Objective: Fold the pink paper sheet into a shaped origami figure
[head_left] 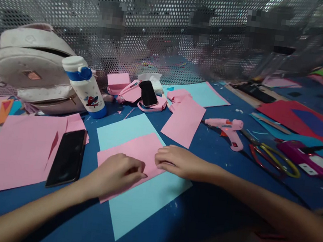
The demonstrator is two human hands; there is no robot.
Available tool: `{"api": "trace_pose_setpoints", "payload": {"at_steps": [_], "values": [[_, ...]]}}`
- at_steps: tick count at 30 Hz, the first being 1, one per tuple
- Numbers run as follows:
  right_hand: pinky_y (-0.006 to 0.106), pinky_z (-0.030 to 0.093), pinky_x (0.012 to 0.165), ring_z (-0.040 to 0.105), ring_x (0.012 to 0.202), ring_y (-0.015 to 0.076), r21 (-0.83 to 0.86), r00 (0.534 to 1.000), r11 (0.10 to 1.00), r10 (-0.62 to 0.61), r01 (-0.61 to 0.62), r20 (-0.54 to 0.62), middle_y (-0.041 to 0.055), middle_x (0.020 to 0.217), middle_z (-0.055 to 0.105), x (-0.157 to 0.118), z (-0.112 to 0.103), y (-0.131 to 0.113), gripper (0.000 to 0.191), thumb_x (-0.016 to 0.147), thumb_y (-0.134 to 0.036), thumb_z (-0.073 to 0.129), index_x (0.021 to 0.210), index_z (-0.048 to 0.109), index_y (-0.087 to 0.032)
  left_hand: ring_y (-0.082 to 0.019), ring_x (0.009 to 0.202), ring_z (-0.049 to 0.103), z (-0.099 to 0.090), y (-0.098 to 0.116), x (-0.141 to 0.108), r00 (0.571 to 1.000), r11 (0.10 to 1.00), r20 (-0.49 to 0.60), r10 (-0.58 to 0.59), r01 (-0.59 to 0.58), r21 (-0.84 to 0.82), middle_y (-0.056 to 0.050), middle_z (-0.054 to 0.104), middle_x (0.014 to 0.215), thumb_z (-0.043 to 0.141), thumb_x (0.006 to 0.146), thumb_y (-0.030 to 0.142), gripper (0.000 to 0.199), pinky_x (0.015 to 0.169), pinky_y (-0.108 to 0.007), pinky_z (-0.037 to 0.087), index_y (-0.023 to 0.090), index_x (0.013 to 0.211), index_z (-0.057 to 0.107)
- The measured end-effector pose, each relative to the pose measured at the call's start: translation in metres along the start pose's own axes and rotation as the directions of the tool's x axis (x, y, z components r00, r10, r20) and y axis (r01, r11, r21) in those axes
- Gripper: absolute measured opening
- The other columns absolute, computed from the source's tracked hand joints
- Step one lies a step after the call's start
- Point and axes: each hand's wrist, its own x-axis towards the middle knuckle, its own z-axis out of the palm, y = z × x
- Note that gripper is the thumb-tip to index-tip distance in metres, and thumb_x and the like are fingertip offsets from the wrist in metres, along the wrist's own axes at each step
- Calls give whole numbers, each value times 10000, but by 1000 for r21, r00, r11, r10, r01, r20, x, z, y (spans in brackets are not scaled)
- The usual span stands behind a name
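Observation:
A pink paper piece (134, 149) lies across a light blue sheet (142, 201) on the blue table. My left hand (121, 173) rests on the lower left part of the pink piece, its fingers curled together; whether anything is between them is hidden. My right hand (175, 161) lies at the right end of the same pink piece with its fingers curled inward, and what is under them cannot be seen. Another pink sheet (183, 121) lies just beyond my right hand, touching neither hand.
A black phone (67, 158) and pink paper (16, 154) lie left. Behind are a white backpack (38, 66), bottle (86, 88) and second phone (148, 94). Right are a pink glue gun (229, 131), scissors (274, 158) and purple device (308, 158). A perforated metal screen (160, 30) stands behind.

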Motion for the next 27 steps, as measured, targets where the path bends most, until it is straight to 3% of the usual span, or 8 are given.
{"api": "trace_pose_setpoints", "payload": {"at_steps": [4, 11, 17, 22, 25, 27], "values": [[286, 302, 704, 518, 816, 163, -98, 999, 994, -40, 40, -1, 7, 852, 573, 0, 7, 6, 191, 1001, -203, 423, 880, 572, -190, -143, 676, 573, 16, -4, 2, 992, 983, -104, 69, -50, 175, 43, 631, 714, 501, 961, 214, 218, 695, -285, 336, 195, 749, 553], [304, 248, 664, 439, 734, 162, -366, 988, 928, -116, 72, -99, 11, 825, 531, -3, 24, 12, 209, 1015, -205, 410, 876, 565, -188, -186, 699, 603, 25, -11, -1, 980, 913, -102, 173, -120, 391, 0, 653, 773, 469, 978, 226, 167, 670, -330, 376, 187, 864, 584], [314, 221, 643, 370, 678, 167, -529, 968, 847, -172, 50, -185, 23, 787, 505, -9, 30, 5, 230, 987, -129, 390, 815, 534, -181, -194, 615, 562, 38, -15, 2, 917, 776, -217, 335, -138, 615, -20, 592, 680, 425, 968, 157, 242, 582, -332, 386, 170, 767, 559], [324, 219, 645, 364, 671, 174, -586, 958, 810, -155, -17, -242, 39, 777, 514, -11, 33, -3, 240, 950, -75, 385, 786, 528, -176, -178, 588, 536, 40, -16, 0, 884, 729, -251, 394, -135, 671, -12, 559, 655, 419, 991, 164, 258, 568, -325, 379, 173, 761, 535], [324, 227, 649, 377, 673, 177, -597, 957, 801, -144, -36, -252, 47, 779, 530, -12, 34, -5, 226, 929, -62, 403, 785, 536, -175, -184, 636, 552, 37, -17, -5, 900, 720, -194, 389, -166, 674, -9, 577, 723, 459, 988, 172, 134, 591, -318, 393, 182, 1024, 587], [323, 236, 650, 389, 673, 175, -599, 955, 799, -137, -50, -262, 49, 789, 545, -11, 35, -6, 210, 919, -64, 424, 788, 546, -174, -187, 683, 565, 35, -20, -8, 899, 690, -133, 417, -218, 691, -12, 590, 804, 499, 964, 139, 336, 618, -314, 403, 259, 1277, 513]]}}
